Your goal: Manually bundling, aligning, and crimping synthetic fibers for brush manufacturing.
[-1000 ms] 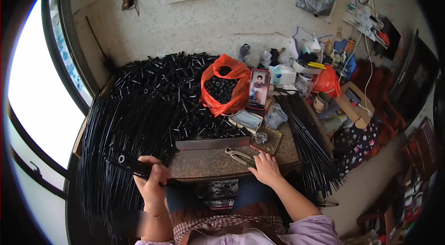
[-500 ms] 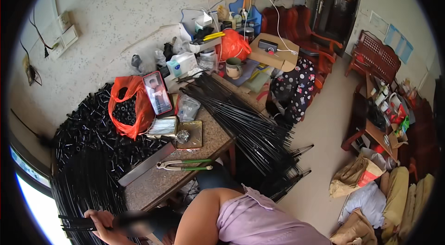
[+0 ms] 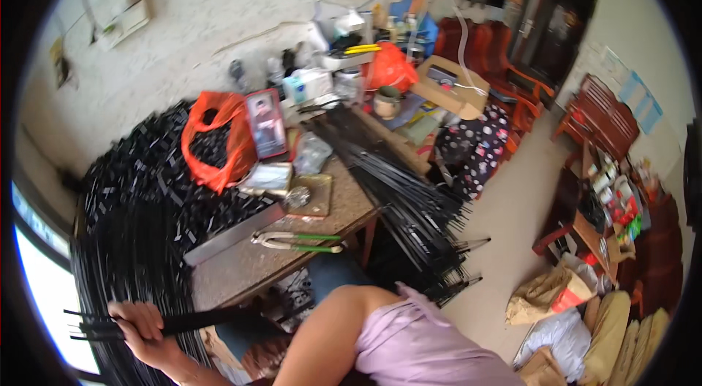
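At the lower left, my left hand (image 3: pixel 139 329) is closed round a bundle of thin black rods (image 3: pixel 201 321). Several rod ends stick out to the left of my fist, while the rest runs right toward my lap. Behind my hand, a mass of long black rods (image 3: pixel 121 254) hangs over the table's left side. My bent right arm (image 3: pixel 322 331), below a light purple sleeve, goes down to the lower edge; its hand cannot be seen. Green-handled pincers (image 3: pixel 298 242) lie at the table's front edge, beside a long metal bar (image 3: pixel 234 234).
Short black pieces (image 3: pixel 146 181) are heaped by the wall, near an orange bag (image 3: pixel 245 141) and a propped phone (image 3: pixel 266 123). More black rods (image 3: pixel 395 181) jut past the table's right edge. A mug (image 3: pixel 386 102) stands behind them. Paper bags (image 3: pixel 545 291) sit on the floor.
The view has shifted, with the table scene sitting differently in it. My left hand has come a little up and left with the rods, and more of its forearm shows.
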`<action>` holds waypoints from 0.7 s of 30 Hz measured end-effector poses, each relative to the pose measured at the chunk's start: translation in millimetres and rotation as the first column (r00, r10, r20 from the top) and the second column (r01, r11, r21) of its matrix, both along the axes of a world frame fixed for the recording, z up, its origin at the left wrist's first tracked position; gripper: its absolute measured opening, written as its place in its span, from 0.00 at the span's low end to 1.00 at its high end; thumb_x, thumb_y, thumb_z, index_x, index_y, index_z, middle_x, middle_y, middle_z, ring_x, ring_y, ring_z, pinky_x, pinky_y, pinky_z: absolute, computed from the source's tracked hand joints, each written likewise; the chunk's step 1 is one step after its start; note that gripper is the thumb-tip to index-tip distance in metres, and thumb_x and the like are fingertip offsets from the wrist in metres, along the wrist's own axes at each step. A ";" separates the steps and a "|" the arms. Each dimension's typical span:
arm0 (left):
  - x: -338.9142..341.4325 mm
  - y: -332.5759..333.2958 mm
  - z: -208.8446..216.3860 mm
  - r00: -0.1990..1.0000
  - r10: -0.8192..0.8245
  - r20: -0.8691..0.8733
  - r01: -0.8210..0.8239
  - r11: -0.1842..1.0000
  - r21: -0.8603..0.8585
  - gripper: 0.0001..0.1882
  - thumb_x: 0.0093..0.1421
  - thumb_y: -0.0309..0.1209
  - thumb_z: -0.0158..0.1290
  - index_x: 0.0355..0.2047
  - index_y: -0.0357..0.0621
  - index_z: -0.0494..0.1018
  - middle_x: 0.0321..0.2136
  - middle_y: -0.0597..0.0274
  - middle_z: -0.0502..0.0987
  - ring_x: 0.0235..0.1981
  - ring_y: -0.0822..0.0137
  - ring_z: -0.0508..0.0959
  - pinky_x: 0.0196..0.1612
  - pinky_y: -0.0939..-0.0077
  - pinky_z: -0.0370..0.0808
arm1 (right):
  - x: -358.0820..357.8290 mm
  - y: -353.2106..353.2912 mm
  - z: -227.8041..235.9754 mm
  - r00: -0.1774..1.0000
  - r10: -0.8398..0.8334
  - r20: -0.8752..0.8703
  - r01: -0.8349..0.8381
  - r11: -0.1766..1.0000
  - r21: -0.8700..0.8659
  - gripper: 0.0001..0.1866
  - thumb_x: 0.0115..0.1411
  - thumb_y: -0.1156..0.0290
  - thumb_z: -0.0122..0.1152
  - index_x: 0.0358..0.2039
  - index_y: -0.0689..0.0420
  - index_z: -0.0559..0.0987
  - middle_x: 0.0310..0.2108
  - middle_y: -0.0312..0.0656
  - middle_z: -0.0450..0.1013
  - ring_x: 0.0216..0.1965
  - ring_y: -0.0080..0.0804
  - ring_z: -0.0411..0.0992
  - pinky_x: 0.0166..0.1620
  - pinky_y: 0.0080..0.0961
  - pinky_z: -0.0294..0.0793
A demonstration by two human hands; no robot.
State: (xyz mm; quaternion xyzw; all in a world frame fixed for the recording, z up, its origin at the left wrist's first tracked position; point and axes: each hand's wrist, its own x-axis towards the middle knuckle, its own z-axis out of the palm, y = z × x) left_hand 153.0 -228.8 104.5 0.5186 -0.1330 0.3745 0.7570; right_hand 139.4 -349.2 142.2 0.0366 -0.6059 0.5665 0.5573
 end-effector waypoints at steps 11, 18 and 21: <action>-62.9 128.0 -73.1 0.879 -0.096 0.466 0.463 0.403 -0.789 0.17 0.46 0.36 0.48 0.10 0.47 0.53 0.09 0.71 0.54 0.14 0.75 0.56 0.28 0.79 0.61 | 44.4 47.4 -113.3 0.322 -0.943 0.088 0.877 0.262 -0.403 0.39 0.34 0.44 0.53 0.41 0.60 0.61 0.35 0.48 0.62 0.36 0.36 0.62 0.40 0.31 0.63; -78.7 73.3 -232.8 0.591 -0.767 -0.252 -0.114 0.229 -0.967 0.20 0.44 0.40 0.45 0.32 0.36 0.65 0.34 0.56 0.68 0.39 0.64 0.65 0.42 0.69 0.62 | 36.2 29.8 -54.9 -0.440 -0.857 -0.269 0.882 -0.357 -0.307 0.20 0.53 0.51 0.33 0.24 0.58 0.62 0.13 0.31 0.49 0.14 0.17 0.45 0.17 0.10 0.47; -69.3 87.6 -296.1 0.319 -0.868 -0.380 -0.227 0.319 -0.920 0.23 0.44 0.44 0.44 0.32 0.36 0.65 0.33 0.55 0.68 0.39 0.66 0.65 0.42 0.68 0.60 | 30.7 64.5 -66.6 -0.516 -0.856 -0.031 0.837 -0.496 -0.233 0.20 0.53 0.52 0.32 0.23 0.57 0.62 0.14 0.32 0.52 0.14 0.17 0.47 0.17 0.11 0.48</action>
